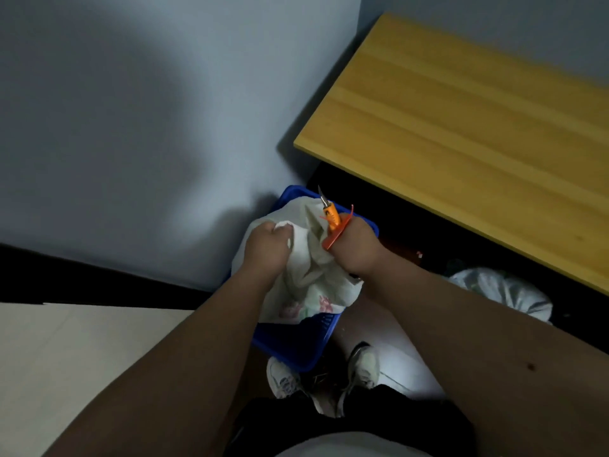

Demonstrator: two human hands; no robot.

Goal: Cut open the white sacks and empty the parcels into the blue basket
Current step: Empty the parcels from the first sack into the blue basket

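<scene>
Gripping bunched white cloth, the left hand (pixel 263 245) held the upper left of a white sack (pixel 313 275), its grip closed tight on a fold. The right hand (pixel 357 249) clutched the sack's upper right, and its grip was also closed around an orange cutter (pixel 333 222) whose short blade pointed up and away from the person. The sack hung crumpled between both hands, directly above a blue basket (pixel 296 344) that stood on the floor against the grey wall (pixel 148 127); the sack's lower end, printed with faint pink and green marks, reached down into the basket. Whether any parcels lay inside the basket could not be told. To the right, a second white sack (pixel 507 291) lay on the floor in the dark space beneath a yellow wooden counter (pixel 461 133). Near the bottom of the view, two pale sneakers (pixel 362 364) stood just behind the basket's near corner.
</scene>
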